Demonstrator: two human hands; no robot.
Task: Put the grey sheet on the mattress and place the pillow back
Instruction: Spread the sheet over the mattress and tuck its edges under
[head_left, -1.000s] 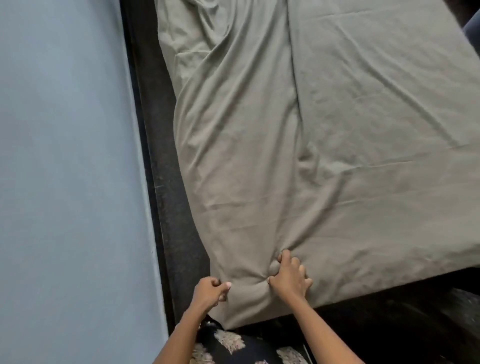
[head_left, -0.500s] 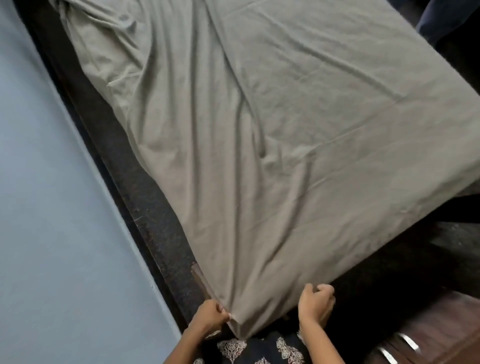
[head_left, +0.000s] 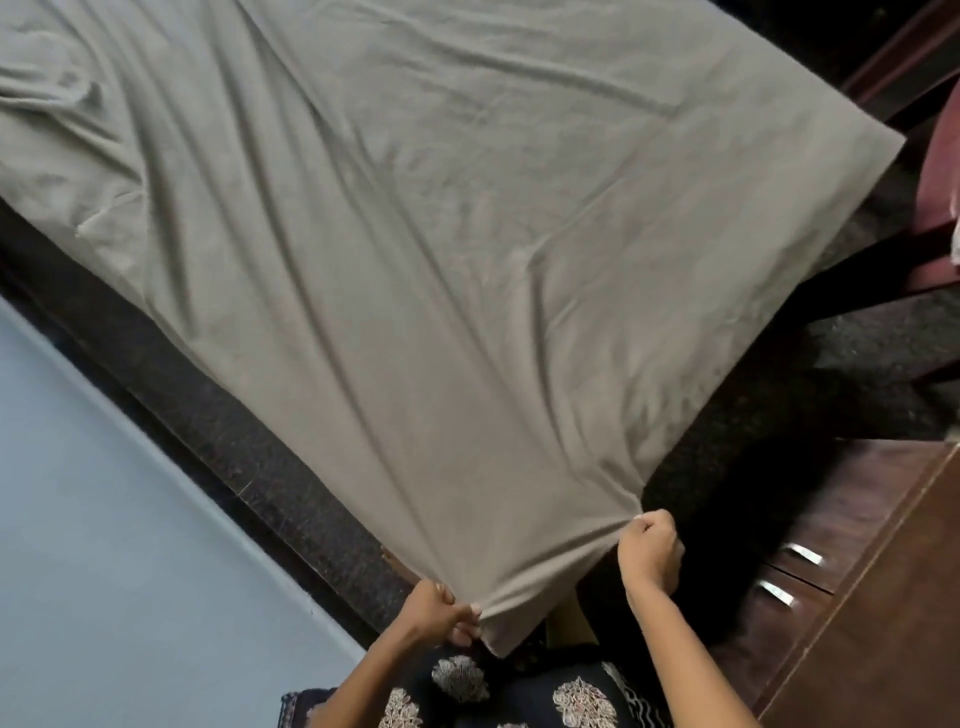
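Across the bed, the grey sheet lies spread but creased, bunched toward the far left end; smoothing and tucking look unfinished, and no pillow is in view. At the near edge, left hand pinches the sheet's corner; right hand, fingers curled, grips the hem alongside.
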